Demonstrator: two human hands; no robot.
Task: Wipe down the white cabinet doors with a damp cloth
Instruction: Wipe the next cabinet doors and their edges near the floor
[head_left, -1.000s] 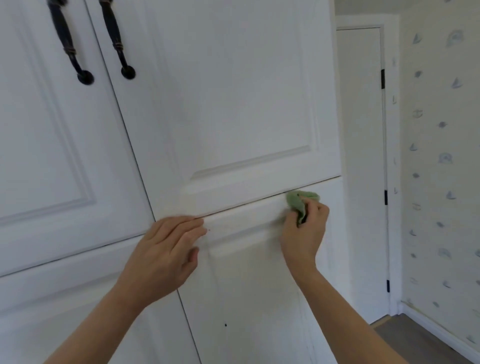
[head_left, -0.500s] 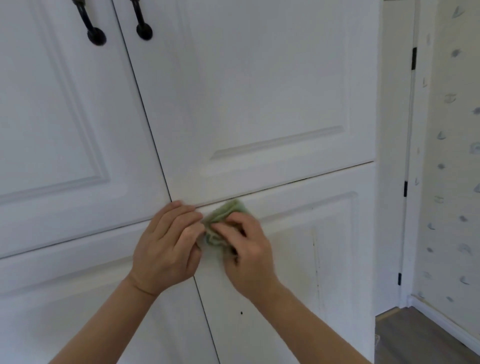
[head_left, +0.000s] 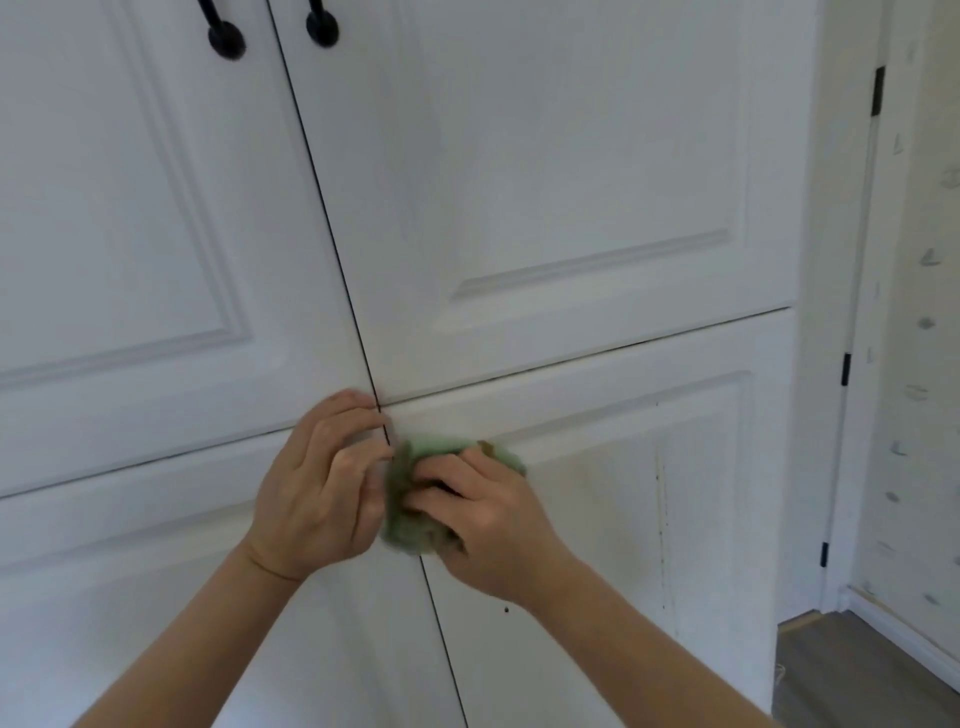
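Note:
White panelled cabinet doors (head_left: 571, 171) fill the view, two upper ones over two lower ones. My right hand (head_left: 483, 519) grips a bunched green cloth (head_left: 415, 519) against the lower right door (head_left: 597, 493), close to the centre seam. My left hand (head_left: 322, 483) rests on the top edge of the lower left door (head_left: 130, 545), its curled fingertips at the seam, beside the cloth. Dark drip marks run down the lower right door's panel.
Two black handle ends (head_left: 226, 39) hang at the top of the upper doors. To the right stand a white room door (head_left: 841, 312) with black hinges, patterned wallpaper (head_left: 924, 322) and a strip of wooden floor (head_left: 857, 675).
My right hand has carried the cloth leftwards along the lower right door's top edge, then down beside my left hand. My left hand has stayed put. The view has shifted.

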